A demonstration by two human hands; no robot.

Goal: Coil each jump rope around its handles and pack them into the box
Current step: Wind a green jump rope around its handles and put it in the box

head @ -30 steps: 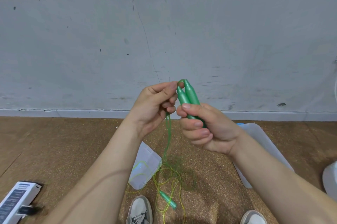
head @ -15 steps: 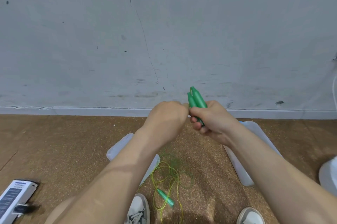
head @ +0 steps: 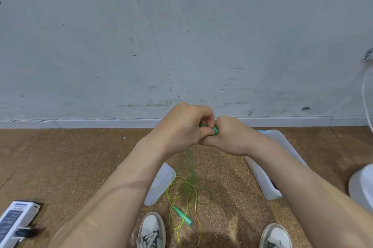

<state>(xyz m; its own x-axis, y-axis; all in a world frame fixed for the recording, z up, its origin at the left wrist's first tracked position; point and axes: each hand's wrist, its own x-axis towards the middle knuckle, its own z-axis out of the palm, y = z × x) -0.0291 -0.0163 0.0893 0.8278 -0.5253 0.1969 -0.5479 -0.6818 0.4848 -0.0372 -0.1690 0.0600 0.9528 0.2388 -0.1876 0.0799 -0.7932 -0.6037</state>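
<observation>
Clenching the handles [head: 214, 129] in my right hand [head: 232, 136], left hand [head: 185, 126] pinching their rope [head: 189, 160] above the floor [head: 60, 167] beside the box [head: 282, 141], I could snag the slack on the yellow rope [head: 198, 225] below.

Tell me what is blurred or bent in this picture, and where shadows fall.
Head view: the thin green rope hanging from the green plastic handles is motion-smeared; the white printed box at lower left is soft; the white skirting board bows slightly; a shadow lies on the brown cork floor below the arms.
</observation>
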